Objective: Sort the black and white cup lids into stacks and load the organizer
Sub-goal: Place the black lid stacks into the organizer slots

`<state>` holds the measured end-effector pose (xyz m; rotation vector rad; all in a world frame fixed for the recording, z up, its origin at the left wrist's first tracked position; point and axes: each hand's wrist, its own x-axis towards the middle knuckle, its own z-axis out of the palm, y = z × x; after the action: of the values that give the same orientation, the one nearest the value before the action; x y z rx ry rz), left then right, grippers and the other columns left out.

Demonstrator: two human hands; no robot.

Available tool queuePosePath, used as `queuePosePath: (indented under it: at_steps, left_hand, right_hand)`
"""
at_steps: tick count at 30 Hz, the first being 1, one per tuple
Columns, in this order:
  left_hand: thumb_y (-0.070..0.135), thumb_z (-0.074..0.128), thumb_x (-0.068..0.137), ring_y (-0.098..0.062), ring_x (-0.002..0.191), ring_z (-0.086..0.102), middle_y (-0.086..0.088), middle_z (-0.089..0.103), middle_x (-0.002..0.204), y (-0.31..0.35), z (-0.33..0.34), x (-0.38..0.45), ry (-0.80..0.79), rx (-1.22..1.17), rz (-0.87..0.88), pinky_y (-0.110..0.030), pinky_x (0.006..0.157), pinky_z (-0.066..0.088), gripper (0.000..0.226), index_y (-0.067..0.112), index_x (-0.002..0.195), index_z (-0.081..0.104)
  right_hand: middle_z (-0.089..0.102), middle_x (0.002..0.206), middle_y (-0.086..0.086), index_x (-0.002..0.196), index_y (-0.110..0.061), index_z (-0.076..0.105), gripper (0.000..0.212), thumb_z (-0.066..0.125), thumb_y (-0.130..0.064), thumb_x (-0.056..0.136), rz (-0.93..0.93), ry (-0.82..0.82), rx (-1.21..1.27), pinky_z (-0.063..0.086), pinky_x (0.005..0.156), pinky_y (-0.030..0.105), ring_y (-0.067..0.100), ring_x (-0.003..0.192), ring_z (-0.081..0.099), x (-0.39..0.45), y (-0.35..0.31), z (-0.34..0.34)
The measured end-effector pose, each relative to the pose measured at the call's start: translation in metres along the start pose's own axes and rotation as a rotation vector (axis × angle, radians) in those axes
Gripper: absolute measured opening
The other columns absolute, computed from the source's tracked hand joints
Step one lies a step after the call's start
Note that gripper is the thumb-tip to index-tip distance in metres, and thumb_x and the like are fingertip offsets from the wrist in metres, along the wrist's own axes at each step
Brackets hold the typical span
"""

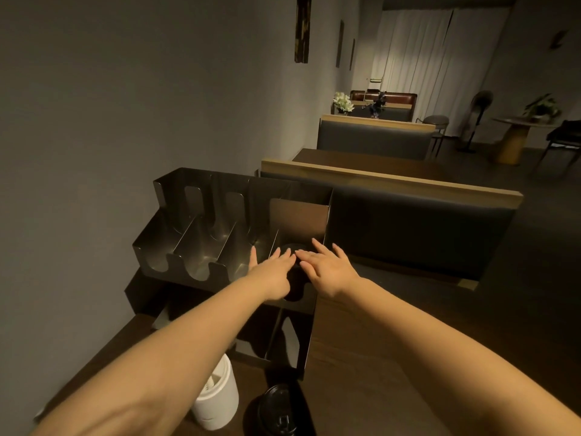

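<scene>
Both flat-fingered hands, left hand (273,272) and right hand (327,268), press the stack of black plastic cup lids (292,248) (upright axis) into the dark metal organizer's (176,247) rightmost slot; neither grip closes; the lids sit between and just beyond them.

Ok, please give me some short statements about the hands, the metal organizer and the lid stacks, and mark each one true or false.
1. Both hands, left hand and right hand, reach into the dark metal organizer at its rightmost upper compartment. True.
2. The three upper compartments to the left are full of white lids. False: they look empty.
3. A stack of white cup lids stands on the brown wooden table in front of the organizer. True.
4. The stack of black cup lids stands to the left of the white stack. False: it stands to its right.
</scene>
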<state>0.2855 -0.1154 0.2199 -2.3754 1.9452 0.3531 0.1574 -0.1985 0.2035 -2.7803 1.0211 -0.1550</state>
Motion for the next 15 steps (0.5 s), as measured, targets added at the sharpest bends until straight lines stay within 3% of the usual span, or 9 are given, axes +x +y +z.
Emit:
queuePosePath:
  at_steps: [4, 9, 15]
  left_hand:
    - [0.007, 0.037, 0.095, -0.017, 0.149, -0.008, 0.001, -0.003, 0.163, 0.001, -0.003, -0.002, 0.009, 0.066, 0.009, -0.056, 0.114, -0.015, 0.069, 0.019, 0.154, 0.005]
    - [0.012, 0.036, 0.099, -0.015, 0.149, -0.007, -0.001, 0.003, 0.162, 0.001, 0.019, -0.015, 0.169, -0.065, -0.002, -0.046, 0.120, -0.005, 0.058, 0.015, 0.153, 0.014]
    - [0.018, 0.031, 0.102, -0.017, 0.149, 0.001, -0.004, 0.009, 0.162, -0.001, 0.035, -0.042, 0.250, -0.212, -0.040, -0.042, 0.121, 0.003, 0.053, 0.012, 0.152, 0.017]
  right_hand:
    - [0.026, 0.155, -0.008, 0.148, -0.027, 0.029, 0.050, 0.013, -0.042, 0.103, 0.034, -0.039, -0.052, -0.009, 0.116, 0.042, 0.018, 0.147, -0.006, 0.002, -0.013, -0.009]
    - [0.022, 0.157, -0.004, 0.148, -0.026, 0.029, 0.050, 0.017, -0.043, 0.102, -0.035, 0.153, 0.055, -0.001, 0.117, 0.038, 0.019, 0.147, 0.001, -0.021, -0.027, 0.004]
    - [0.029, 0.154, 0.001, 0.146, -0.026, 0.034, 0.072, 0.004, -0.059, 0.089, -0.132, 0.272, 0.041, 0.010, 0.116, 0.042, 0.025, 0.146, 0.011, -0.052, -0.034, 0.026]
